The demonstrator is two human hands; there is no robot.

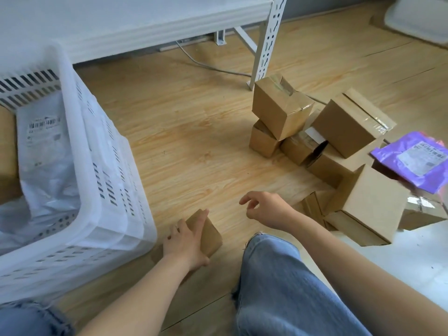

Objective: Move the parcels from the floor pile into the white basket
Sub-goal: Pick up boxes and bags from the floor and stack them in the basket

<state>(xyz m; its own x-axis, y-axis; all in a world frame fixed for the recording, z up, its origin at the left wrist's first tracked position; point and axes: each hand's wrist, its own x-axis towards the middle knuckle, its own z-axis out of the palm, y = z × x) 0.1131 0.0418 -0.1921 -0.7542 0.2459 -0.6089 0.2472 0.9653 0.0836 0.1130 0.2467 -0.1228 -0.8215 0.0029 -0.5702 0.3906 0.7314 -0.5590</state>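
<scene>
White basket (pixel 116 190) partly filled: white mailer bag (pixel 46 151) inside. Small box (pixel 208 232) gripped by left hand (pixel 184 246), just beside basket. Right hand (pixel 264 209) loose, nothing held. Floor pile (pixel 322 141) approx. mostly left, incl. purple mailer (pixel 414 158).

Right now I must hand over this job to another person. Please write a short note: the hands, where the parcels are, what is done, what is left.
Left hand: grips a small cardboard box just above the floor beside the white basket.
Right hand: holds nothing, fingers loosely curled, between the basket and the pile.
Done: a white mailer bag already lies in the basket.
Left: put the held box in, then the pile of cardboard boxes and the purple mailer on the right.
</scene>
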